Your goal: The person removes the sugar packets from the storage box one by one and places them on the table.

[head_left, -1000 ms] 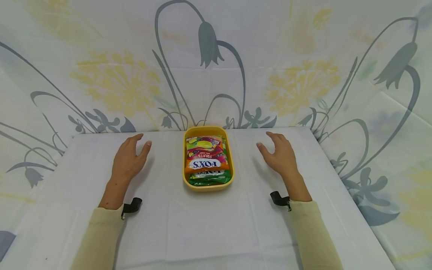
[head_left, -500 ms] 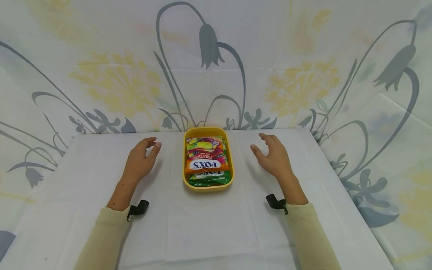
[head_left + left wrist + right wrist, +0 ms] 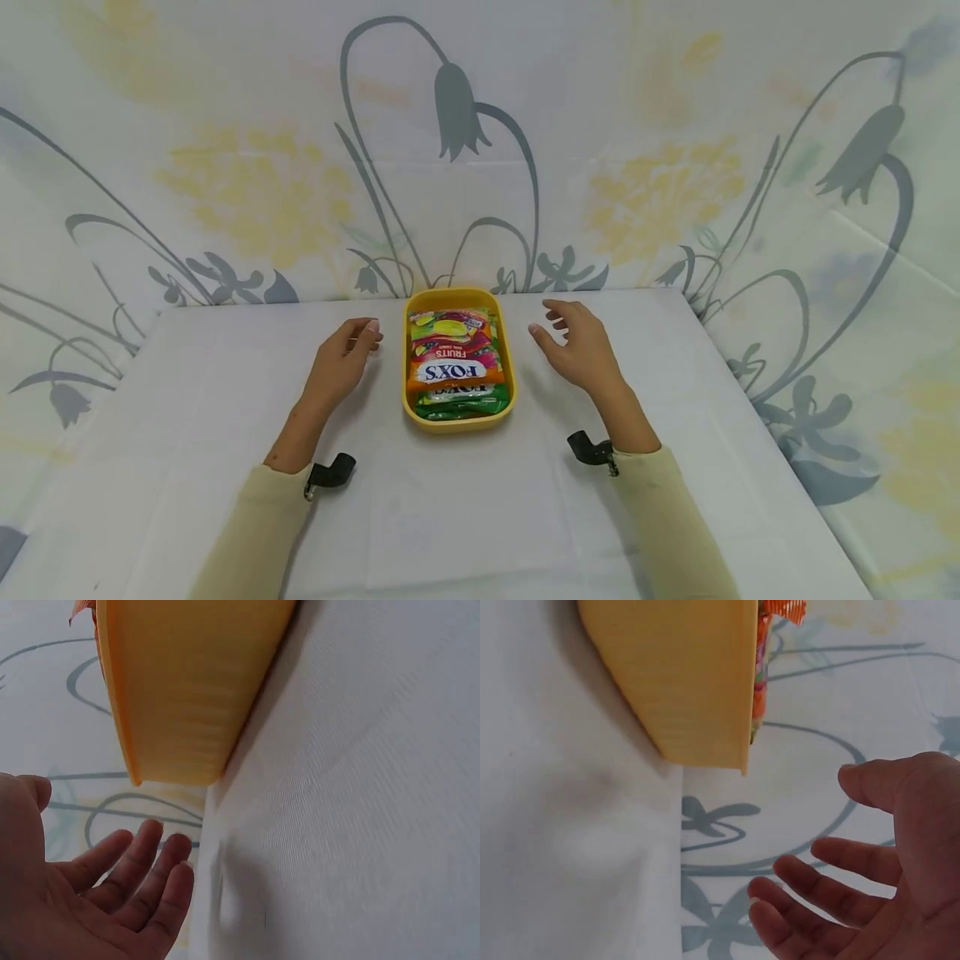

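Yellow tub (image 3: 459, 426) of candy bags lies between two empty hands

The tub stands on the white-covered worktop (image 3: 465, 517), against or close to the floral backdrop (image 3: 255, 192), its long side running away from the person. It is a deep rectangle with rounded corners; the wrist views show a projecting lip and faint ridges on its walls. Inside, the top bag (image 3: 454, 350) is glossy, orange to red-purple with yellow-green fruit pictures, its "FOX'S" and "FRUITS" lettering upside down. It partly covers a green bag (image 3: 461, 408) with similar lettering. An orange crimped end pokes above the rim in the wrist views.

The left hand (image 3: 341, 362) and right hand (image 3: 583, 346) flank the tub, near but not touching. Each grip is released, fingers loosely bent, thumbs apart from them in the wrist views.
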Motion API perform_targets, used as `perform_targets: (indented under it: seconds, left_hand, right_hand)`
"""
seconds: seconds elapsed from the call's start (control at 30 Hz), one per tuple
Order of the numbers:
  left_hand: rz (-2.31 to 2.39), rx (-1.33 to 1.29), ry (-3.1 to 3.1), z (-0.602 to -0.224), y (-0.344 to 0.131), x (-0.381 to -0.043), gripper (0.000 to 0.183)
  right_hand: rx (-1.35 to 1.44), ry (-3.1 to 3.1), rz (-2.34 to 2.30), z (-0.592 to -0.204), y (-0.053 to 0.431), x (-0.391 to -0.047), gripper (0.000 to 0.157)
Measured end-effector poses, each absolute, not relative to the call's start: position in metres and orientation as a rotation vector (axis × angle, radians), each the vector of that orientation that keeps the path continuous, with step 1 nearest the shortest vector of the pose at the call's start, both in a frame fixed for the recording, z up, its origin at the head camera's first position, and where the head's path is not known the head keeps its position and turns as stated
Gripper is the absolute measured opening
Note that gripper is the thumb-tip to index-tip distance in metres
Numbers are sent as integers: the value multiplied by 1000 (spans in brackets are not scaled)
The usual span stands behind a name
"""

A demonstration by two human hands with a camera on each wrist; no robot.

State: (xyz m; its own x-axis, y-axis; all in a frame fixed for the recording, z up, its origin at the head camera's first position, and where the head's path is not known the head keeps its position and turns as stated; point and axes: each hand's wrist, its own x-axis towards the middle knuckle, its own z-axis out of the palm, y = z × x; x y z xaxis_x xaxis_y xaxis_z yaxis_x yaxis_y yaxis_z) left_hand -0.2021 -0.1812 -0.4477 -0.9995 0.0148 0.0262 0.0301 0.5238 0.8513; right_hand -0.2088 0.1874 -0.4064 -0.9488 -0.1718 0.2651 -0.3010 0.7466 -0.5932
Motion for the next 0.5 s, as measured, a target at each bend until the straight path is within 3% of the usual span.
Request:
perform_targets:
  seconds: [0.3, 0.5]
  left_hand:
    - [-1803, -83, -2594, -458, -168, -216, 62]
    - [-1935, -247, -2610, -461, -165, -215, 46]
  right_hand:
    - [421, -2769, 1050, -401, 157, -214, 45]
    - [492, -2744, 1116, -404, 146, -214, 42]
